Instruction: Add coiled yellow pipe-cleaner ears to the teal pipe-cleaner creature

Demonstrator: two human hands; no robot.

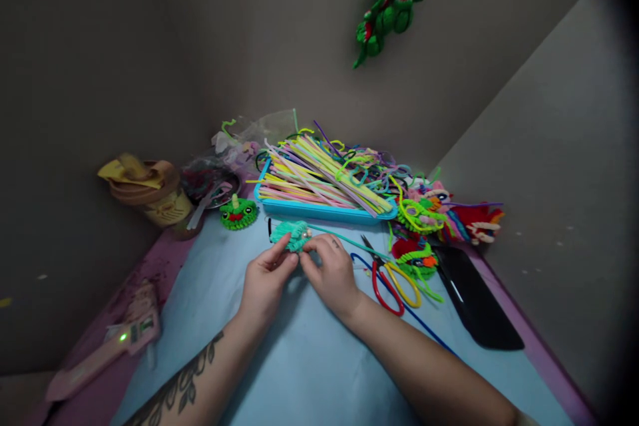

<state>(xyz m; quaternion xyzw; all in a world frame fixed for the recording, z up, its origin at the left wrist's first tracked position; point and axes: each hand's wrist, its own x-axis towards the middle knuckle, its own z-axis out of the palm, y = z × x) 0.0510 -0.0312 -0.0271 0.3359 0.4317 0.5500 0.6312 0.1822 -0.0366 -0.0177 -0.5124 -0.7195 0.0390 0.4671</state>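
Note:
Between both hands, just above the blue table cover, is a small turquoise pipe-cleaner figure with pale bead-like bits on its right side. My left hand pinches its lower left part between thumb and fingers. From the right, my right hand has closed fingers on the figure's right edge; the fingertips partly hide what they grip. A turquoise pipe cleaner runs rightward behind my right hand. Scissors with one red and one yellow handle lie beside that hand, near a dark blue pipe cleaner.
Behind the hands stands a blue tray heaped with pipe cleaners. A green pipe-cleaner figure sits left. At far left are a pink glue gun with a lit green light and a cup. A black phone-like slab lies right.

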